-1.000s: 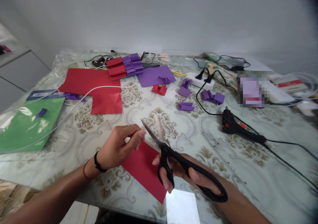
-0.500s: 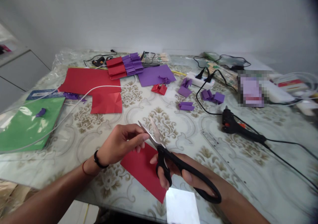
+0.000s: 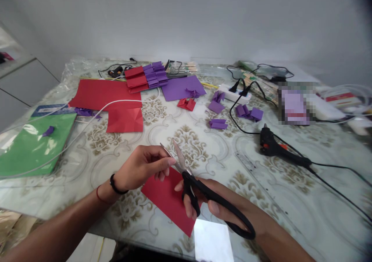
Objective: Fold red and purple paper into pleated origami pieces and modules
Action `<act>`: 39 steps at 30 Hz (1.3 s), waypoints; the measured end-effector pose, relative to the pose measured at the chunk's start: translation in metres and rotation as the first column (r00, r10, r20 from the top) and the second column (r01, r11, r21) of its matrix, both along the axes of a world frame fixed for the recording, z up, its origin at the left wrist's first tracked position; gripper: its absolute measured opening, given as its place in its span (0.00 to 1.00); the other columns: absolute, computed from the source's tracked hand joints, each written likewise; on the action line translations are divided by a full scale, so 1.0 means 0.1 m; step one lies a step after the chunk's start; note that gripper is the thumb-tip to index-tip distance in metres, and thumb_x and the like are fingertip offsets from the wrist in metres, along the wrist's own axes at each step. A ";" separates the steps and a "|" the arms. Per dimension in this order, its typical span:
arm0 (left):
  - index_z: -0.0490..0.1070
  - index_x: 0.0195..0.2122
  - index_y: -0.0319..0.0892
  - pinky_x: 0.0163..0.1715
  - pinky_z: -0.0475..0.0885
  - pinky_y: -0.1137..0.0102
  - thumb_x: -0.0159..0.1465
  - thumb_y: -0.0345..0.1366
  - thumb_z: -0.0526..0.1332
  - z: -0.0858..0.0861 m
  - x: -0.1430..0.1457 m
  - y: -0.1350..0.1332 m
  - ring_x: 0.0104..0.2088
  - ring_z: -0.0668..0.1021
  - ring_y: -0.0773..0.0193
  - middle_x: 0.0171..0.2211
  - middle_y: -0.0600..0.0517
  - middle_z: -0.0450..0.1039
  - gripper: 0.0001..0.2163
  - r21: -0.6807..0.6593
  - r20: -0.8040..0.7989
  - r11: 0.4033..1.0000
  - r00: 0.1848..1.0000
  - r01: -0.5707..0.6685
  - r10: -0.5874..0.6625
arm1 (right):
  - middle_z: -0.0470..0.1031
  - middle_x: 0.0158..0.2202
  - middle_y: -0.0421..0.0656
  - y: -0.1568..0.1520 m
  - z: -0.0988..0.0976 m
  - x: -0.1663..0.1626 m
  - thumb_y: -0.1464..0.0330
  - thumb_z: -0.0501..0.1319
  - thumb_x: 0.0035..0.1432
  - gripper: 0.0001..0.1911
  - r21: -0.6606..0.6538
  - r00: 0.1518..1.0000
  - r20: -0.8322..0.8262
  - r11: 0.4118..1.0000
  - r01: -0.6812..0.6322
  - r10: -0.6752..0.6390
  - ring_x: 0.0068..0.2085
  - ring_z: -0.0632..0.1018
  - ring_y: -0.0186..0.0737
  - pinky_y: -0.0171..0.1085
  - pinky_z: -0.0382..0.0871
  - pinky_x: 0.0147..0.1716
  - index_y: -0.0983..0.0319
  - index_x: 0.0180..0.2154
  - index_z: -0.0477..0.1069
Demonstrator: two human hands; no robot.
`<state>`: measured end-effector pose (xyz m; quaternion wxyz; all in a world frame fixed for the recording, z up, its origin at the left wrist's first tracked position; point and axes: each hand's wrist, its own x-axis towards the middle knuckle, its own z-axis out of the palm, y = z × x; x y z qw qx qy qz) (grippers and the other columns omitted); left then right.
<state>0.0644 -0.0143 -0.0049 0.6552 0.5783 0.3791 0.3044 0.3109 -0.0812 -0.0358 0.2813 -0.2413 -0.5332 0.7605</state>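
Note:
My right hand is wrapped through the black handles of a pair of scissors, whose metal blades are spread apart and point away from me. Closed in a pinch, my left hand has its thumb tip right beside the left blade. Whatever lies between those fingers is hidden or too small to name. Under both hands a red paper sheet lies at a slant on the patterned tabletop.
Folded purple pieces and a red folded piece lie farther back. A black glue gun with its cord is at right, near a white power strip. Larger red paper and a green packet lie at left.
The scissors have shifted slightly to the left, their blades still apart. My left hand has stayed almost in place beside the blade.

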 end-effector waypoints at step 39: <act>0.77 0.49 0.43 0.38 0.77 0.69 0.69 0.37 0.65 -0.12 -0.26 0.31 0.37 0.80 0.64 0.44 0.47 0.78 0.10 0.606 -0.291 0.788 0.892 -0.108 0.346 | 0.79 0.35 0.46 0.22 0.03 0.35 0.46 0.63 0.65 0.29 0.266 0.783 0.239 0.814 0.516 -0.575 0.33 0.77 0.44 0.42 0.72 0.36 0.61 0.55 0.74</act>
